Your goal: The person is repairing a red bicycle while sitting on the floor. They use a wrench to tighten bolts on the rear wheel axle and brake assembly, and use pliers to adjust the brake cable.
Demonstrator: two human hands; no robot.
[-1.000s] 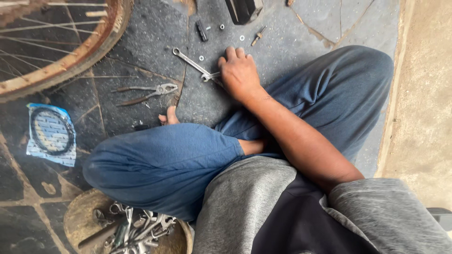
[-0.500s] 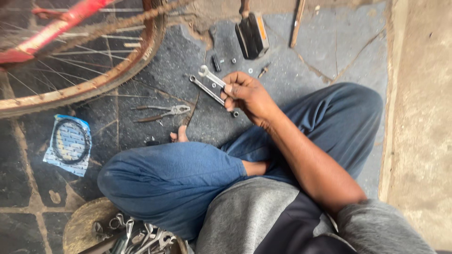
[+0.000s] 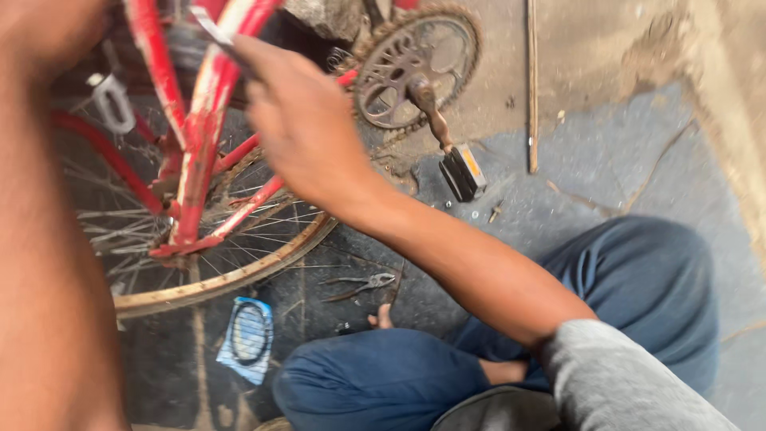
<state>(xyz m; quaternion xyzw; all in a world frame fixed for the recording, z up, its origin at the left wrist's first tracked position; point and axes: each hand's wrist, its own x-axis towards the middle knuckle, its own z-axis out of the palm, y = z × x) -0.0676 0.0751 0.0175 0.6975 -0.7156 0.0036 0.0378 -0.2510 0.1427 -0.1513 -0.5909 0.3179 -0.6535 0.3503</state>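
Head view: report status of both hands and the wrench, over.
Right hand raised at red bicycle frame, fingers shut on wrench. Left hand out of frame, forearm only. Pliers lie on floor.

Right hand [image 3: 307, 132] raised, fingers curled

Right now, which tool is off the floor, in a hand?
The flat metal wrench, gripped by the right hand up at the red bicycle frame; the pliers lie on the floor.

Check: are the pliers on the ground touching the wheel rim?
Apart. The head view shows bare dark floor between the pliers and the rusty wheel rim.
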